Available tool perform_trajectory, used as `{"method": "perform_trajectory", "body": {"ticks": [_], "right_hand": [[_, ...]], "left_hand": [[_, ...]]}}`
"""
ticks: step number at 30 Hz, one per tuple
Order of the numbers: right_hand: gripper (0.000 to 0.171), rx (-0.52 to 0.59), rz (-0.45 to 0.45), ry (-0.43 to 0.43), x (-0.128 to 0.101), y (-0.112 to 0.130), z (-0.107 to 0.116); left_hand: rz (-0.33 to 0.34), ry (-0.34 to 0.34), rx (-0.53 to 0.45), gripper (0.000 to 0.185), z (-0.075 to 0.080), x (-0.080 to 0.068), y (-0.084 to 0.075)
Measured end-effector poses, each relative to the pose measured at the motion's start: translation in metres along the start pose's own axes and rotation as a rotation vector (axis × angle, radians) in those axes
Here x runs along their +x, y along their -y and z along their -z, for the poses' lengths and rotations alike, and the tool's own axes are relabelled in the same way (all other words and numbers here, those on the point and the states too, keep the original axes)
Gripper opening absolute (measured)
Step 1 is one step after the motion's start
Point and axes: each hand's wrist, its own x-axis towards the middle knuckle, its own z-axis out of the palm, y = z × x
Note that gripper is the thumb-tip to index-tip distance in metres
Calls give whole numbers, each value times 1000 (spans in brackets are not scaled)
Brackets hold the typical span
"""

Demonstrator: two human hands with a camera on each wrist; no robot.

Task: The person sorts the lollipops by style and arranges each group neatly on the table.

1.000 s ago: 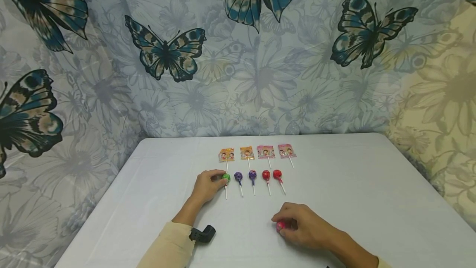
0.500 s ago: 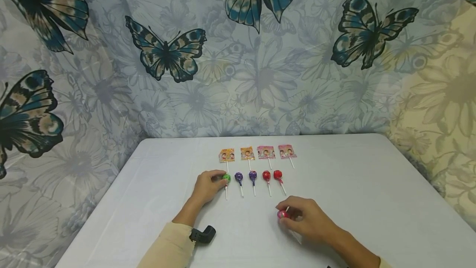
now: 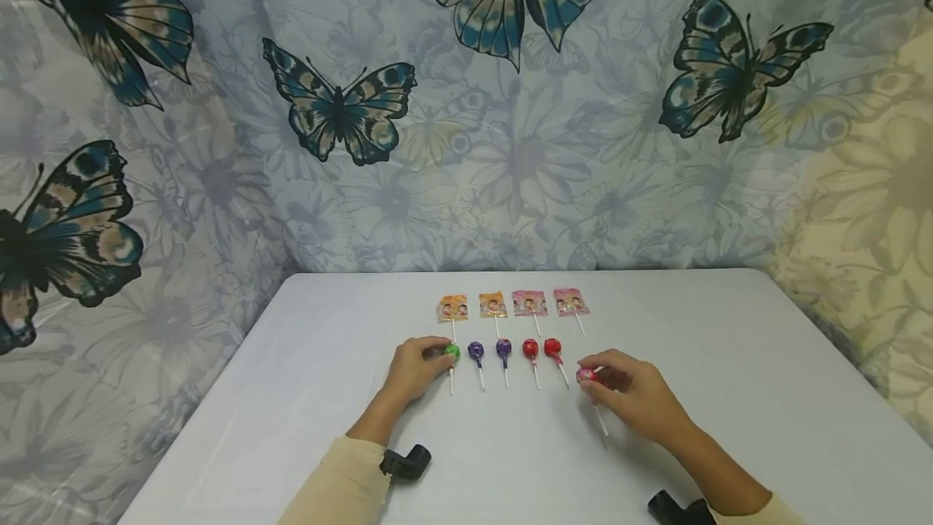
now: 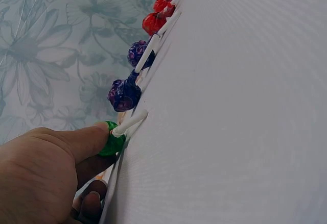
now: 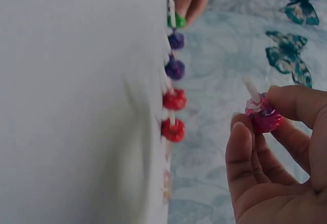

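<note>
My left hand (image 3: 418, 369) pinches the head of a green lollipop (image 4: 113, 141) at the left end of a row on the table. My right hand (image 3: 641, 395) holds a pink lollipop (image 5: 263, 116) by its head between thumb and fingers, with its white stick pointing toward me. It is just right of the row. Along the row lie two purple lollipops, one (image 3: 476, 351) beside the green one and another (image 3: 504, 348) farther right. Two red lollipops follow, one (image 3: 530, 348) and then the last (image 3: 553, 347), nearest my right hand.
Behind the row lie flat wrapped lollipops: an orange packet (image 3: 453, 309), a second orange packet (image 3: 492, 305), a pink packet (image 3: 529, 303) and another pink packet (image 3: 571, 302). The white table (image 3: 306, 330) ends at a butterfly-patterned wall (image 3: 510, 209).
My right hand has moved forward and to the right with the pink lollipop, to the right end of the row. The left hand stays on the green lollipop. The head view has shifted slightly.
</note>
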Motion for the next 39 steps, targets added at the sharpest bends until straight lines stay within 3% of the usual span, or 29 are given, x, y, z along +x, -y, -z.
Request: {"method": "perform_trajectory", "body": {"ticks": [5, 17, 29, 39], "right_hand": [[22, -22, -32, -33, 16, -11, 11], [29, -171, -162, 1, 51, -30, 16], [28, -222, -279, 85, 61, -45, 9], [24, -259, -316, 130, 67, -57, 2]], "left_hand": [[1, 5, -5, 24, 0, 0, 0], [-31, 9, -14, 25, 0, 0, -3], [-24, 15, -25, 25, -1, 1, -3], [10, 11, -11, 25, 1, 1, -2]]}}
